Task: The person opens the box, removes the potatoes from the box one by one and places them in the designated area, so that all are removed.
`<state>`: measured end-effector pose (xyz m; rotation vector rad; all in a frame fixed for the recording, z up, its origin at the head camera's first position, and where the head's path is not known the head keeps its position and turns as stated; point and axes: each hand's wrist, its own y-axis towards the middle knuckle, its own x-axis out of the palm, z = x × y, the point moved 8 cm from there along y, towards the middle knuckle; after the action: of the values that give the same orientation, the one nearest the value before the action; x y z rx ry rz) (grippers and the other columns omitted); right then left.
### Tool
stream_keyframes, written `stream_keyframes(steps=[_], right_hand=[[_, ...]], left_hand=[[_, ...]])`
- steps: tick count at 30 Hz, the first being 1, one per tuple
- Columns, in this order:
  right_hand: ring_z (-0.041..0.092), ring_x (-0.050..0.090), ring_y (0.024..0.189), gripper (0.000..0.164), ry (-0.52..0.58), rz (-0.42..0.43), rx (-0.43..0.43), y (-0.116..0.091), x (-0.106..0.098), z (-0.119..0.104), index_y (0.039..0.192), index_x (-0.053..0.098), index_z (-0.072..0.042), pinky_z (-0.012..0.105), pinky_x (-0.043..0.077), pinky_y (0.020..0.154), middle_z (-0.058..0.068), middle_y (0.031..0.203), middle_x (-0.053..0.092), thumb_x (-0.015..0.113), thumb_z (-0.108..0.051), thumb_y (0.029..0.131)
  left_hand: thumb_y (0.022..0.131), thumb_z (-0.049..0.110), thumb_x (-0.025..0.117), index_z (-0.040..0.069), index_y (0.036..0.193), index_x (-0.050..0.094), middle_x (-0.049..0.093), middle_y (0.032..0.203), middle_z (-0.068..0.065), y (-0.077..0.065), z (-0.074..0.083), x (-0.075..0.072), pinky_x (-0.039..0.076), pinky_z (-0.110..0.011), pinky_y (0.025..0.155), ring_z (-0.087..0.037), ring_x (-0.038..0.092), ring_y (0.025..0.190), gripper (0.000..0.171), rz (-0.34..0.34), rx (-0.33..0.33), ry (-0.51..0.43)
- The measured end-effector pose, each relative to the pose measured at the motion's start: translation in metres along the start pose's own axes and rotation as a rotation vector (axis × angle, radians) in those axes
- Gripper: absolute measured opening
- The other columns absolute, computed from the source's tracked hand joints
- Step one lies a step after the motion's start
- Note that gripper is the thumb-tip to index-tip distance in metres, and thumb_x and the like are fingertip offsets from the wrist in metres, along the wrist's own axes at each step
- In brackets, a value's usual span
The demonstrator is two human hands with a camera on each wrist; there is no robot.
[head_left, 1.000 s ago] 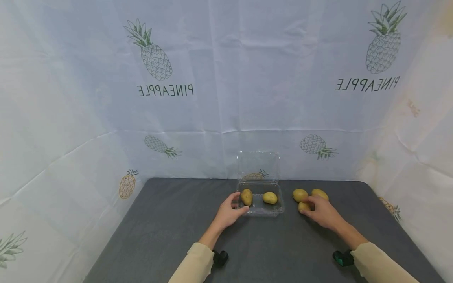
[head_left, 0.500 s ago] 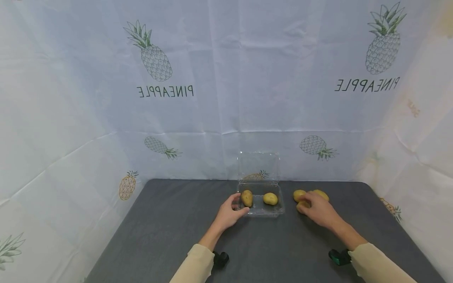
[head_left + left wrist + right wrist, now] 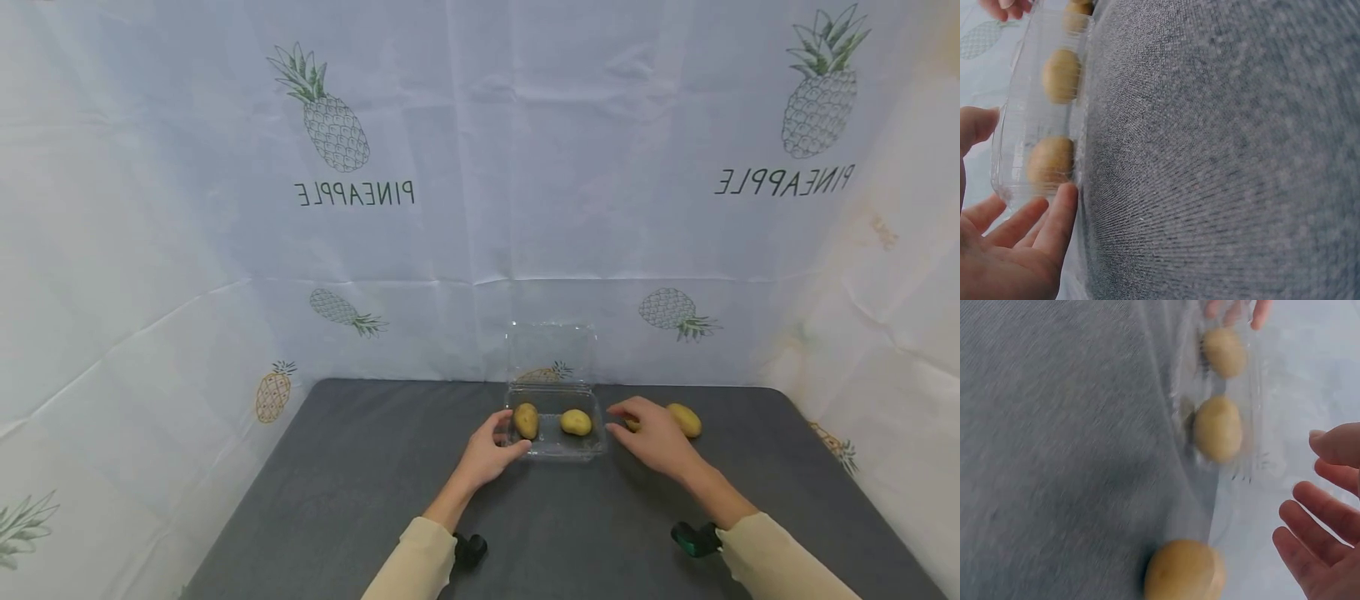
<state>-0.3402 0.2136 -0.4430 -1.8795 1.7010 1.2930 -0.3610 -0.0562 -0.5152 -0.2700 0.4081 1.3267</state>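
A clear plastic clamshell container (image 3: pixel 558 450) stands with its lid up at the back of the table. Two potatoes lie in it, one at the left (image 3: pixel 527 422) and one at the right (image 3: pixel 576 422). My left hand (image 3: pixel 483 454) holds the container's near left corner, thumb along the front and fingers at the left wall. My right hand (image 3: pixel 656 437) hovers just right of the container; in the right wrist view its fingers are spread and hold nothing. Behind that hand lies a mostly hidden potato (image 3: pixel 632 425). Another potato (image 3: pixel 684 420) shows past its knuckles.
The dark grey table (image 3: pixel 360 492) ends at a pale curtain (image 3: pixel 420 333) printed with pineapples, which also hangs on both sides. A black wrist device (image 3: pixel 470 550) is on the left wrist, and a similar one (image 3: pixel 695 540) on the right.
My right hand has moved left from above the loose potatoes to beside the container, and its fingers have spread. My left hand has stayed at the container's corner.
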Motion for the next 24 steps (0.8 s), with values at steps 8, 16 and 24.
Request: stream_keyframes(steps=[8, 16, 24], right_hand=[[0.037, 0.066, 0.106, 0.022, 0.046, 0.008, -0.008, 0.009, 0.009, -0.015, 0.116, 0.073, -0.004, 0.053, 0.055, 0.086, 0.014, 0.113, 0.068, 0.074, -0.011, 0.094], [0.035, 0.066, 0.105, 0.024, 0.078, 0.004, -0.02, 0.02, 0.018, -0.028, 0.116, 0.073, -0.004, 0.054, 0.055, 0.088, 0.015, 0.113, 0.068, 0.074, -0.014, 0.095], [0.039, 0.065, 0.104, 0.024, 0.175, -0.007, -0.043, 0.029, 0.029, -0.039, 0.118, 0.071, -0.002, 0.055, 0.054, 0.088, 0.017, 0.114, 0.067, 0.072, -0.012, 0.096]], left_hand=[[0.094, 0.034, 0.076, 0.01, 0.15, 0.048, 0.052, 0.144, -0.018, -0.001, 0.0, 0.001, 0.054, -0.051, 0.09, -0.037, 0.058, 0.123, 0.067, -0.001, -0.007, -0.009], [0.093, 0.033, 0.076, 0.01, 0.15, 0.048, 0.052, 0.144, -0.018, -0.002, 0.001, 0.001, 0.053, -0.053, 0.091, -0.038, 0.057, 0.123, 0.068, 0.003, -0.004, -0.007], [0.094, 0.034, 0.075, 0.011, 0.15, 0.048, 0.052, 0.144, -0.017, -0.001, 0.0, 0.001, 0.054, -0.052, 0.09, -0.037, 0.058, 0.123, 0.067, 0.003, -0.018, -0.008]])
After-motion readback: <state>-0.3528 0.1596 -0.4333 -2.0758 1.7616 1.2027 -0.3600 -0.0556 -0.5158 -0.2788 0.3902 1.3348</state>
